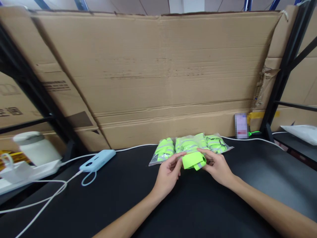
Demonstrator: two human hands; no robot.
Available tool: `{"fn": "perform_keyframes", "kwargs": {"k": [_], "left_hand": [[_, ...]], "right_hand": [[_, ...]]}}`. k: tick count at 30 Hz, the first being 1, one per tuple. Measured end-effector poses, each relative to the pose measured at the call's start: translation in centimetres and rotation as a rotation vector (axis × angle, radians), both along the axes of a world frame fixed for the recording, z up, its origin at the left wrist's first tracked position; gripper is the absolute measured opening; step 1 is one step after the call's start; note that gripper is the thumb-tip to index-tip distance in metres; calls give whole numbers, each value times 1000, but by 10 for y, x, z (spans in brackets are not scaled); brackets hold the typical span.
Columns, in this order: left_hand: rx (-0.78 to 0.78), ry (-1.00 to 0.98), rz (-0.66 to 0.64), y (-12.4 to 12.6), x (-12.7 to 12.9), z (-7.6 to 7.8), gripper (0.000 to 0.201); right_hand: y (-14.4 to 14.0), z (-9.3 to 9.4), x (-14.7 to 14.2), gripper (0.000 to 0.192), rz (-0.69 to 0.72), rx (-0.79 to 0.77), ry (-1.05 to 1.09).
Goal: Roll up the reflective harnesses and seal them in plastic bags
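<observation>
A neon yellow-green reflective strap [193, 161], folded into a loop with a grey stripe on its lower part, is held between my two hands above the black table. My left hand [168, 173] pinches its left edge between thumb and fingers. On the other side, the thumb and fingers of my right hand [219, 167] are closed on its right end. Just behind lie clear plastic bags, a left one [164, 148] and a right one [216, 143], with more neon strap bundles inside. Another bundle [189, 142] sits between them, partly behind my fingers.
A light blue power bank [97, 161] with a wrist loop lies left on the black table [119, 198]. White cables run from it and along the cardboard wall [158, 72]. Far left are a power strip [29, 175] and white bottle [37, 148]; a phone [241, 126] leans back right.
</observation>
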State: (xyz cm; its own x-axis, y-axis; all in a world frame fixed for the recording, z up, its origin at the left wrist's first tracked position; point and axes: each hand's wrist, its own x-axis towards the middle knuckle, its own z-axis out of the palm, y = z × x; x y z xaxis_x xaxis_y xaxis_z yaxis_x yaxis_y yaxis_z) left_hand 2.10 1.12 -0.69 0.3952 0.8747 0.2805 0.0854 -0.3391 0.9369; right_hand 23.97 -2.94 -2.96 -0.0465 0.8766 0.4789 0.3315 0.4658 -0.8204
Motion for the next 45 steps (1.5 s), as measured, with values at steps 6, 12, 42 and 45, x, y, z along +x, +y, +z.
{"fn": "perform_keyframes", "kwargs": {"k": [6,12,42,45], "left_hand": [[128,41,43,-4,0,-3,42],[71,76,26,-6,2,-7,45],[292,227,20,-10,-4,-5,46],[322,222,16,-12,-5,-2,43]], "right_hand": [[-4,6,-4,44,-48,-1,-25],[-6,9,-6,35,-35,-13,-17],[-11,12,-12,31,-97,-32,-30],[-8,9,-12,33,-99,-63,15]]}}
